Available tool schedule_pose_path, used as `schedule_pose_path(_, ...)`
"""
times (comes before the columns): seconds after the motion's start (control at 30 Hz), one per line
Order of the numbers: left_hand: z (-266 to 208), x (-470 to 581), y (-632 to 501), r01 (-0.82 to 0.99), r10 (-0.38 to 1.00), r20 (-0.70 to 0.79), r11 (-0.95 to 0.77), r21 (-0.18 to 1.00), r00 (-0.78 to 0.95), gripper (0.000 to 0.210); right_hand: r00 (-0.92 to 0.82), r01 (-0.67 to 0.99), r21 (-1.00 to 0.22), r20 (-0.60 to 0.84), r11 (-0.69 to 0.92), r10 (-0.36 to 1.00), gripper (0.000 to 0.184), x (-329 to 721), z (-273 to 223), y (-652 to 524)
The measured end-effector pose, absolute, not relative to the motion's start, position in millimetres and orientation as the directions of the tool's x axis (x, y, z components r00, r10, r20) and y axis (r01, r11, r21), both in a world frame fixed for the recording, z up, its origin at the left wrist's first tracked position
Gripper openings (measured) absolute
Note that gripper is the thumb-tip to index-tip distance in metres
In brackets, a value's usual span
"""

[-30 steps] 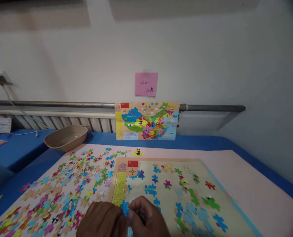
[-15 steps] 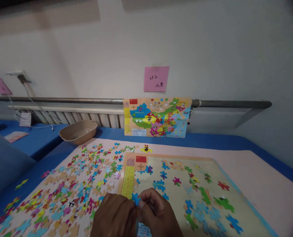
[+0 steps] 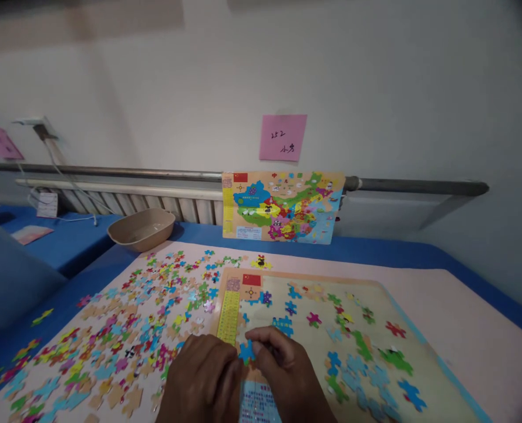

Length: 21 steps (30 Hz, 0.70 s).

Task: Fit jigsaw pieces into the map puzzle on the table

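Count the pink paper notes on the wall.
2: one pink note above the map poster; another pink note at far left, partly cut off. More may lie out of view.

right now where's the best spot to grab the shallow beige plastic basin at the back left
Grip the shallow beige plastic basin by its near rim, coming from above on the front side: the rim flares outward, the basin sits upright and open, and the loose puzzle pieces lie clear in front of it.

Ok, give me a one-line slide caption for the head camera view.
Both hands, left hand and right hand, pinch a blue puzzle piece over a map puzzle board, loose pieces alongside.
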<state>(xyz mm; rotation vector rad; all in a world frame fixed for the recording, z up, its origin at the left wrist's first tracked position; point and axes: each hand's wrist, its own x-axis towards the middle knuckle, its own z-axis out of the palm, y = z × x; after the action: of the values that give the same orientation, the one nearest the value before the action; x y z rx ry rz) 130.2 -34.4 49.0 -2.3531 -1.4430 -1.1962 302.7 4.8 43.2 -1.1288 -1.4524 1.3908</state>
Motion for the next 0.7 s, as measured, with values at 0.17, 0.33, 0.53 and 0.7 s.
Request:
schedule_pose_path(0.17, 41, 127, -35, 0.794, 0.693, 0.68, -0.542, 0.274, 0.238, 0.015, -0.228, -0.006, -0.999, -0.051, -0.054, 0.972, 0.027, 297, 42, 7)
schedule_pose_path(0.33, 39, 123, -35, 0.822, 0.703, 0.649, -0.531, 0.209, 0.29, 0.017, -0.252, 0.013, -1.0, -0.031, -0.028, 0.967, 0.021, 297, 47, 3)
schedule_pose_path(0.53, 41, 119, -33, 0.821, 0.641, 0.704, -0.552, 0.146, 0.306, 0.017, -0.241, 0.141, -0.987, 0.045, 0.081, 0.97, 0.024, 297, 45, 0)
schedule_pose_path(0.7, 40, 117, -31, 0.833, 0.634, 0.706, -0.542, 0.114, 0.316, 0.015, -0.324, 0.24, -0.936, 0.175, 0.259, 0.93, 0.035, 302, 42, 3)
